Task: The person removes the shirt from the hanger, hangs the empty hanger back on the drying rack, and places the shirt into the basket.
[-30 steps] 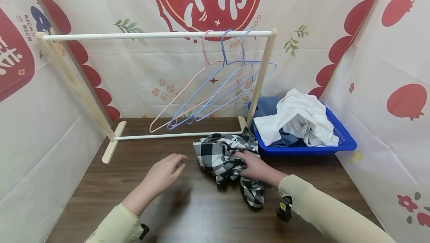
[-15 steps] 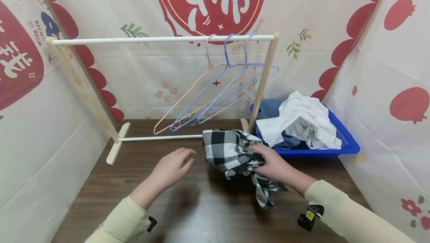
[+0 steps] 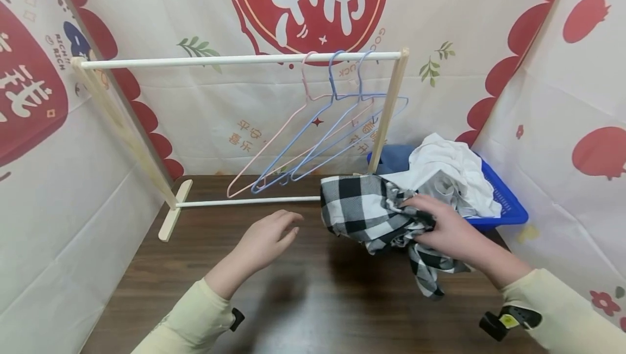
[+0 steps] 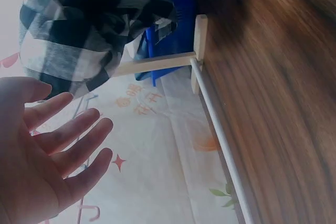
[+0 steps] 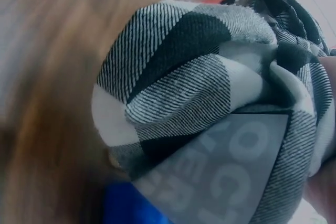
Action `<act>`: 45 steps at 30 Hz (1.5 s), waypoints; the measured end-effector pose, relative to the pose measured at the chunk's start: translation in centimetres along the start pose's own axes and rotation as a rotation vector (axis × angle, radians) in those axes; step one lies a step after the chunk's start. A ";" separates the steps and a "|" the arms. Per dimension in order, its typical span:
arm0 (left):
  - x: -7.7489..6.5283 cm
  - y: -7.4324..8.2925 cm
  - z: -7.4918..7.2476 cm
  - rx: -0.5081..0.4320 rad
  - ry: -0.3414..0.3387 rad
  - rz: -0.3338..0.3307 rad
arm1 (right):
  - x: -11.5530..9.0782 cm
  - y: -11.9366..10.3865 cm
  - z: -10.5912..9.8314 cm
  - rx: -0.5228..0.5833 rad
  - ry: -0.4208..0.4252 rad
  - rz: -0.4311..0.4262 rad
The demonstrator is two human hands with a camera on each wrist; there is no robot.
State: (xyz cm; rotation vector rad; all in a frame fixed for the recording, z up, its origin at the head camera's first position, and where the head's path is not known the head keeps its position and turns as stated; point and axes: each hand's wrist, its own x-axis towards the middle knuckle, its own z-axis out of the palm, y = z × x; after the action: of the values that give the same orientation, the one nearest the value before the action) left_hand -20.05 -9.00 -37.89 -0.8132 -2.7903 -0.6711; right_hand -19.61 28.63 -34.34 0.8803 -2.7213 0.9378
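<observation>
A bunched black-and-white checked shirt (image 3: 359, 204) is held up off the table in my right hand (image 3: 447, 231), which grips its right part. One end of the cloth dangles below that hand. In the right wrist view the checked cloth (image 5: 178, 87) fills the middle, with a grey lettered patch (image 5: 226, 171) on it. My left hand (image 3: 266, 240) hovers over the table to the left of the shirt, apart from it. Its fingers (image 4: 79, 145) are relaxed and hold nothing, as the left wrist view shows.
A rack with a white top rail (image 3: 195, 61) stands behind. A pink hanger (image 3: 266, 150) and two blue hangers (image 3: 293, 150) hang near its right post. A blue basket (image 3: 511, 207) with white clothes (image 3: 452, 169) and blue cloth (image 3: 396, 158) sits at the right.
My right hand has lifted the checked shirt off the table and carried it right, toward the front of the basket. My left hand has shifted slightly right, still holding nothing.
</observation>
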 end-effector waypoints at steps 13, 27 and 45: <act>2.1 1.7 -0.3 -0.029 0.002 0.064 | 0.1 -0.3 -7.1 -0.124 0.304 -0.100; 3.5 3.0 -0.1 -0.045 -0.011 0.068 | 2.8 2.9 -11.8 -0.135 0.485 0.091; 2.5 2.2 0.7 -0.054 -0.003 0.042 | 4.7 11.6 -9.6 -0.485 0.366 0.009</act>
State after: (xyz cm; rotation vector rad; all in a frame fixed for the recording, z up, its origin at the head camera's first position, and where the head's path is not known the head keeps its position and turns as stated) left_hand -20.97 -5.86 -37.03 -0.8800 -2.7606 -0.7411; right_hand -30.68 39.47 -31.28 0.5393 -2.4617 0.3573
